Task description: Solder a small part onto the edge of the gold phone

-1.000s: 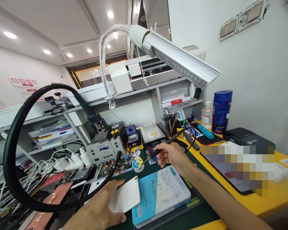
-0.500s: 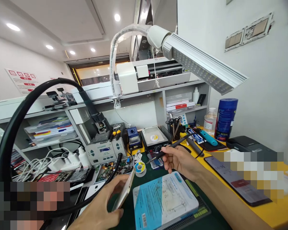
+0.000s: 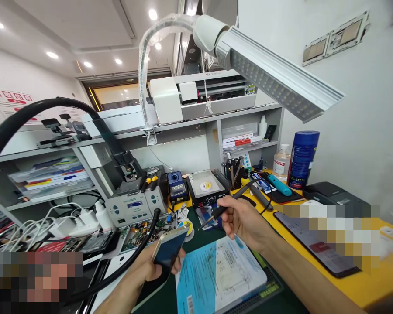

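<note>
Fingers [image 3: 177,263] of the left hand [image 3: 146,266], left of the blue-and-white box [image 3: 221,274], wrap a phone [image 3: 168,252], gold-edged, dark-screened and tilted, thumb across its face. Pen-like, the right hand [image 3: 242,220] pinches an iron [image 3: 220,211] (slanting down-left), its tip just beside the spool [image 3: 191,235].

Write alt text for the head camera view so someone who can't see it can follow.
A person's left hand holds a tilted, gold-edged phone with a dark screen, while the right hand holds a slim black soldering iron. Below lies a flat blue-and-white rectangular box, with a grey workbench shelf behind.
</note>
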The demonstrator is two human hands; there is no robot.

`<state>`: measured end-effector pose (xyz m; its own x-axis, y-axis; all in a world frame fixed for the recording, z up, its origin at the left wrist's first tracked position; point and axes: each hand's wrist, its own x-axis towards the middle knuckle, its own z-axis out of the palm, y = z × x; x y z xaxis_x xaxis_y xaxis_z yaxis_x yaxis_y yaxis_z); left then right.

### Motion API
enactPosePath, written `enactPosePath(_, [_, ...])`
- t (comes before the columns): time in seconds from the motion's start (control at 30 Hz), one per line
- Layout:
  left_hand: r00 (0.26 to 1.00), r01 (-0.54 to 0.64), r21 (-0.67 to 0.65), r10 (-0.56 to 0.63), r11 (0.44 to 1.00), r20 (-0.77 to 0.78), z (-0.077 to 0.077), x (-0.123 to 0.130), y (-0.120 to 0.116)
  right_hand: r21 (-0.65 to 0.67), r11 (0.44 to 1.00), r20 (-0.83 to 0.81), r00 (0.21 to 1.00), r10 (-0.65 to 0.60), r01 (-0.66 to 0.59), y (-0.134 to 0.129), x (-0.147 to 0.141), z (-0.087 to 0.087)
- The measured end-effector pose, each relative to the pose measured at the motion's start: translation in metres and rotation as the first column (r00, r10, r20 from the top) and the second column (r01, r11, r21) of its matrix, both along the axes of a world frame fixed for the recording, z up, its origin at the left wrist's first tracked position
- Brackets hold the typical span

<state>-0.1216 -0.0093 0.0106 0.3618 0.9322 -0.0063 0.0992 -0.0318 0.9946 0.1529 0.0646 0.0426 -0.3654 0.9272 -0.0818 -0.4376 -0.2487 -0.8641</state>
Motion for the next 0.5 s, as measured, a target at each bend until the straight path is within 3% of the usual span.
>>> enactPosePath(0.1, [0.999, 0.031, -0.020, -0.031, 0.999, -0.006, 0.016, -0.001, -0.007, 0.004, 1.000, 0.014, 1.000, 0.015, -0.015, -0.002, 0.001, 0.003])
enactPosePath(0.23, [0.977, 0.171, -0.186, -0.191, 0.968, -0.097, 0.036, 0.000, -0.014, 0.011, 0.999, 0.049, 0.998, 0.031, -0.031, -0.007, -0.003, 0.001])
enactPosePath(0.5, [0.956, 0.243, -0.256, -0.276, 0.936, -0.100, 0.037, -0.011, -0.014, 0.004, 0.994, 0.185, 0.977, 0.105, -0.108, -0.017, -0.020, -0.008])
